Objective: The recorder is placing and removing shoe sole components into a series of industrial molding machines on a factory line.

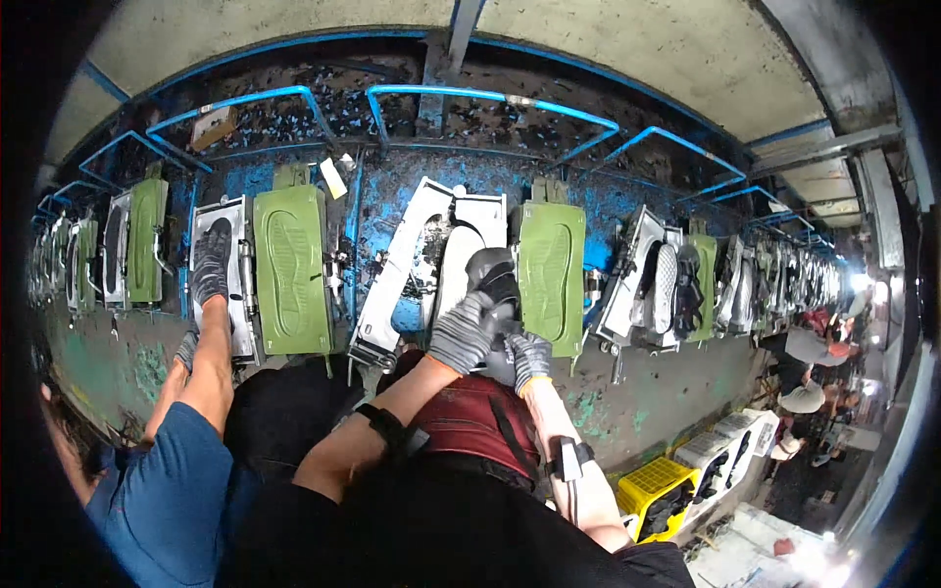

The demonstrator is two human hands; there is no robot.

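Note:
In front of me an open shoe mould has a silver side frame (385, 294), a white foot-shaped last (457, 257) and a green sole plate (552, 279) with a tread outline. A black shoe upper (493, 271) lies beside the last, partly over it. My left hand (461, 335), in a grey striped glove, is closed around the upper's middle. Gloved alike, my right hand (530, 359) has its fingers closed at the upper's lower end, close to the left hand. The fingers partly hide the upper, so how far it sits on the last cannot be told.
To my left a co-worker's gloved hand (212, 261) reaches into another mould beside a green plate (291, 269). More moulds line the bench both ways, under blue bars (490, 95). A yellow crate (659, 487) with black pieces stands at the lower right; people sit farther right.

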